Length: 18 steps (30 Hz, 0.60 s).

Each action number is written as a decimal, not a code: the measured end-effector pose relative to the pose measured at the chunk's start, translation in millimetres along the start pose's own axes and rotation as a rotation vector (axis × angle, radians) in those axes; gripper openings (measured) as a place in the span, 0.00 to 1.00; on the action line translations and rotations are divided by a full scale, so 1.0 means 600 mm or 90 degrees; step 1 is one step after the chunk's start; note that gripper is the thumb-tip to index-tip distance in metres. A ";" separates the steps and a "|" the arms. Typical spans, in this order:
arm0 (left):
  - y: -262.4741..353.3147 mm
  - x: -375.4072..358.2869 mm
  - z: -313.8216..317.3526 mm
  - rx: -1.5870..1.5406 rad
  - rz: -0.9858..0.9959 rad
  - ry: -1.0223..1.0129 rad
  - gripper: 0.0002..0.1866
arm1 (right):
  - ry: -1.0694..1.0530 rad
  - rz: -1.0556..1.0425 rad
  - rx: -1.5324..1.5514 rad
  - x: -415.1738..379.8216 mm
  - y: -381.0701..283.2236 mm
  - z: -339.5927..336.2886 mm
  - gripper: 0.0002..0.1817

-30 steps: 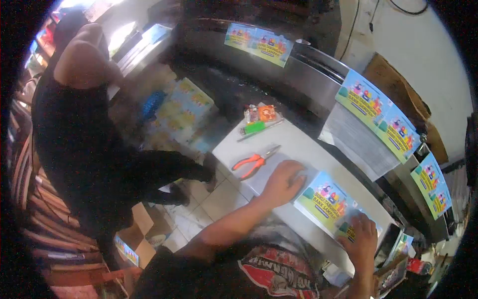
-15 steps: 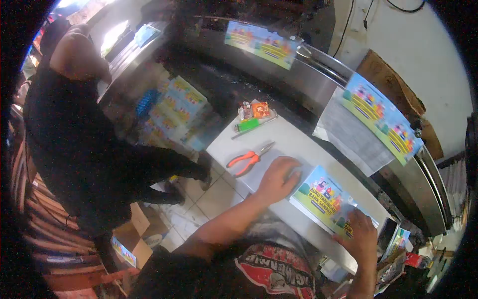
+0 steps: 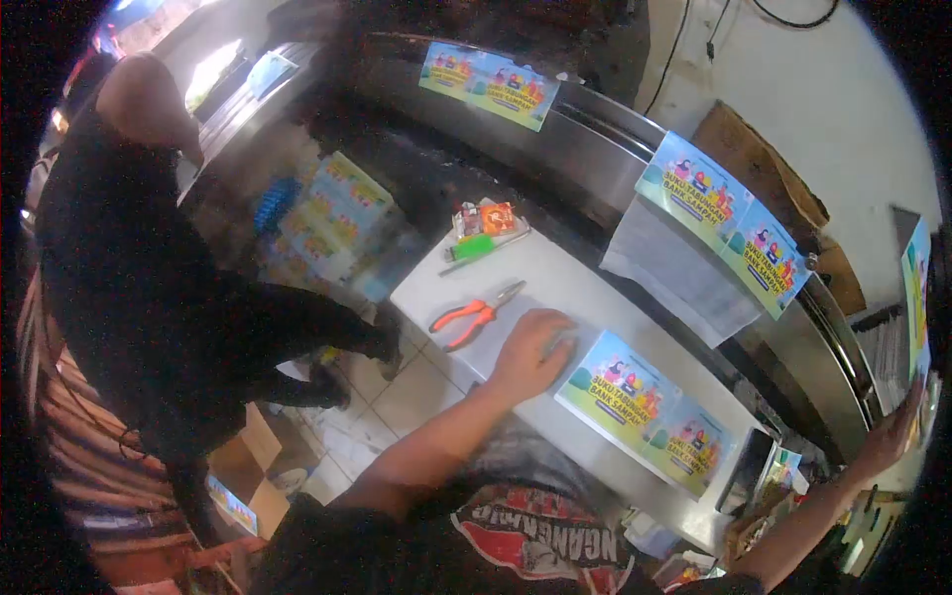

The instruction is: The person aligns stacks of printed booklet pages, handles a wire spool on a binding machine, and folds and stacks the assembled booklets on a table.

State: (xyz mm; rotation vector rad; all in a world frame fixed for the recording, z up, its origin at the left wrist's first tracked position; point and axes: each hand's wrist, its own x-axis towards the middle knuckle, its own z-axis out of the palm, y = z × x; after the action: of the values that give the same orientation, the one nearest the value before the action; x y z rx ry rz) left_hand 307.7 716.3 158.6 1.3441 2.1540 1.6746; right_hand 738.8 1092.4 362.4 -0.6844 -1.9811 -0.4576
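Note:
On the white tabletop, my left hand (image 3: 535,352) rests at the left end of a stack of printed cover sheets (image 3: 645,407). Its fingers are curved and the thumb stands apart, with nothing plainly held. My right hand (image 3: 897,431) reaches out to the far right, fingers at the lower end of a blue and yellow printed sheet (image 3: 917,288) seen almost edge-on. The fingertips are partly lost at the dark image border. Pliers (image 3: 478,315) with orange handles lie left of my left hand.
A green lighter (image 3: 470,247) and small packets (image 3: 483,219) lie at the table's far end. Printed sheets (image 3: 719,213) hang over the metal machine edge. A phone (image 3: 749,468) sits right of the stack. Another person (image 3: 149,268) stands at left, near an open cardboard box (image 3: 243,456).
My right hand has left the right end of the stack and swung out to the far right, where a printed sheet now shows. The left hand stays by the stack. The view has shifted slightly.

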 end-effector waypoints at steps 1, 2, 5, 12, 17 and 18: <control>-0.001 0.002 0.002 -0.001 0.004 0.003 0.13 | -0.051 0.011 -0.103 -0.007 0.074 0.018 0.26; 0.000 0.002 0.003 -0.004 0.004 -0.002 0.13 | -0.103 0.023 -0.205 -0.021 0.110 0.029 0.28; 0.001 0.003 0.000 0.015 0.013 0.023 0.12 | -0.273 0.267 0.127 -0.108 0.065 0.073 0.27; -0.007 -0.001 0.002 -0.009 0.013 0.011 0.13 | -0.512 0.173 0.079 -0.197 -0.128 0.071 0.25; -0.006 -0.003 0.002 0.000 0.016 0.017 0.13 | -0.712 -0.017 0.237 -0.169 -0.438 0.013 0.40; -0.003 -0.001 0.001 -0.003 0.013 0.017 0.13 | -0.714 -0.017 0.235 -0.181 -0.438 0.017 0.40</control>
State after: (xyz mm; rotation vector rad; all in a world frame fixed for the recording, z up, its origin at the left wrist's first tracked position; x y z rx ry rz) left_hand 307.6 716.3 156.6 1.3560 2.1569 1.7129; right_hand 607.2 865.1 252.3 -0.7428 -2.9973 0.3985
